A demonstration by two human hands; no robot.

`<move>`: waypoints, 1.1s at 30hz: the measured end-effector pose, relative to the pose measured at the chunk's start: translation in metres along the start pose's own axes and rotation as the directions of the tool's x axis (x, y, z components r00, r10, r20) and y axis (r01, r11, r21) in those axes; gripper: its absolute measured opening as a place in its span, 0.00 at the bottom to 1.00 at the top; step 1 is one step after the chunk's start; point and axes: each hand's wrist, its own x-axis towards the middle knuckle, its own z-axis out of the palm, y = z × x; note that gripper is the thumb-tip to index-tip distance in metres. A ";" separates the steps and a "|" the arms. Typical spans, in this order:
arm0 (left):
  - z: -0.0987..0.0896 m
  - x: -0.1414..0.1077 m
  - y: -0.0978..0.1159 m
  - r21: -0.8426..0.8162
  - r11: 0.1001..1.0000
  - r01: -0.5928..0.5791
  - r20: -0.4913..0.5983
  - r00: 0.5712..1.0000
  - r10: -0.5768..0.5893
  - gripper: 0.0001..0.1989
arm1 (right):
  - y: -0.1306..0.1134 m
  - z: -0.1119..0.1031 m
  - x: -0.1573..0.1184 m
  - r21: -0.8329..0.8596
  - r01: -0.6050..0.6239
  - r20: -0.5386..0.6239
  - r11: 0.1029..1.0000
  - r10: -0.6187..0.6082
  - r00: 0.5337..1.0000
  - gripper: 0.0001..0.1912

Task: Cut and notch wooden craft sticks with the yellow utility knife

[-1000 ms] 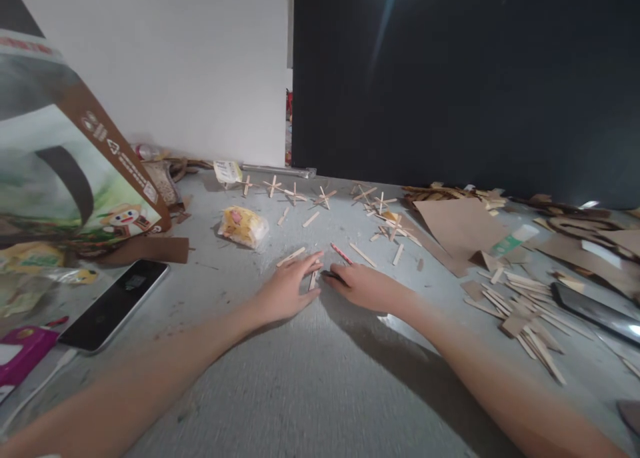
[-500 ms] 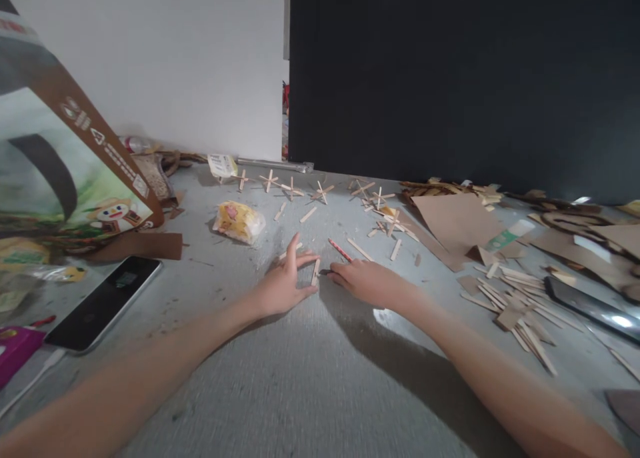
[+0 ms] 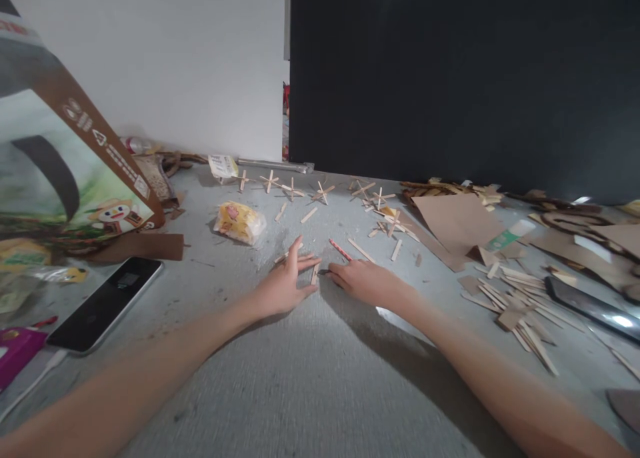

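Note:
A short wooden stick [image 3: 315, 274] spans the gap between thumb and fingertips of my left hand [image 3: 283, 286], which grips it at its two ends, index finger raised. Right beside it, my right hand [image 3: 367, 281] has its fingers pinched together on a thin dark blade-like tool [image 3: 323, 272], mostly hidden by the fingers. A red-and-white striped rod [image 3: 340, 249] shows just beyond the right knuckles, its lower end covered by the hand. Behind the left fingers lies another wooden stick [image 3: 281, 258]. A longer stick [image 3: 361, 250] rests past the right hand.
Several crossed-stick pieces [image 3: 323, 193] stand along the back. A yellow wrapped packet [image 3: 240, 223] lies left of centre. A phone [image 3: 106, 305] and a printed bag [image 3: 65, 131] are at left. Loose sticks [image 3: 530, 338], cardboard [image 3: 453, 221] and another phone [image 3: 590, 305] lie at right.
The right fingertips have shifted slightly left toward the short stick, so less of the dark tool shows. The stick leans a little more. My left hand has barely moved.

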 end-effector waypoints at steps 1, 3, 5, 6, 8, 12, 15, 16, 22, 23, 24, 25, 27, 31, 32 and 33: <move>0.000 0.000 0.000 0.000 1.000 0.000 0.002 1.000 0.000 0.58 | 0.000 -0.001 0.000 0.004 0.003 0.004 1.000 -0.003 1.000 0.21; 0.000 0.000 0.000 0.008 1.000 -0.004 0.007 1.000 0.004 0.57 | -0.001 -0.002 0.000 0.006 0.009 0.010 1.000 -0.010 1.000 0.21; 0.000 0.001 0.001 0.019 1.000 -0.007 0.011 1.000 0.006 0.56 | -0.002 -0.002 0.000 -0.003 0.001 0.004 1.000 -0.001 1.000 0.22; 0.000 0.001 0.001 0.024 1.000 -0.005 0.012 1.000 0.005 0.56 | -0.002 -0.001 0.000 -0.010 -0.007 -0.004 1.000 0.007 1.000 0.22; -0.001 0.001 0.002 0.028 1.000 0.002 0.010 1.000 -0.002 0.55 | -0.002 0.002 0.001 -0.028 -0.013 -0.023 1.000 0.012 1.000 0.21; -0.002 0.001 0.005 0.029 1.000 0.012 0.017 1.000 -0.013 0.53 | 0.000 0.009 0.003 -0.051 0.020 -0.069 0.999 -0.024 0.997 0.21; -0.004 0.001 0.007 0.020 1.000 0.017 0.024 1.000 -0.018 0.53 | 0.000 0.010 0.003 -0.057 0.031 -0.084 0.998 -0.036 0.996 0.21; -0.004 0.001 0.008 0.014 1.000 0.018 0.026 0.999 -0.019 0.52 | 0.000 0.009 0.003 -0.061 0.037 -0.083 0.997 -0.042 0.996 0.21; -0.007 0.001 0.011 -0.006 0.999 0.041 0.039 0.998 -0.041 0.51 | -0.003 0.006 0.002 -0.049 -0.001 -0.044 0.999 -0.001 0.999 0.20; -0.007 0.001 0.011 -0.006 0.999 0.042 0.037 0.998 -0.042 0.51 | -0.003 0.007 0.003 -0.047 -0.004 -0.047 0.999 0.002 0.999 0.20; -0.007 0.001 0.011 -0.007 0.999 0.041 0.033 0.999 -0.041 0.52 | -0.003 0.007 0.003 -0.047 -0.004 -0.048 0.999 0.002 0.999 0.20; -0.006 0.002 0.011 -0.008 0.999 0.040 0.031 0.999 -0.040 0.52 | -0.003 0.008 0.003 -0.049 -0.006 -0.048 0.999 0.004 0.999 0.21; -0.005 0.002 0.009 -0.005 0.999 0.039 0.027 0.999 -0.039 0.52 | -0.004 0.009 0.003 -0.059 -0.013 -0.045 0.998 0.010 0.999 0.21; -0.006 0.004 0.007 0.015 0.999 0.040 0.028 0.999 -0.040 0.52 | -0.010 0.010 0.000 -0.097 -0.040 -0.051 0.994 0.035 0.998 0.20; -0.006 0.004 0.006 0.020 0.999 0.040 0.033 0.999 -0.041 0.52 | -0.013 0.010 -0.001 -0.106 -0.054 -0.055 0.993 0.048 0.997 0.20; -0.008 0.005 0.007 0.022 0.999 0.041 0.041 0.998 -0.042 0.52 | -0.016 0.011 -0.002 -0.113 -0.068 -0.058 0.991 0.062 0.996 0.20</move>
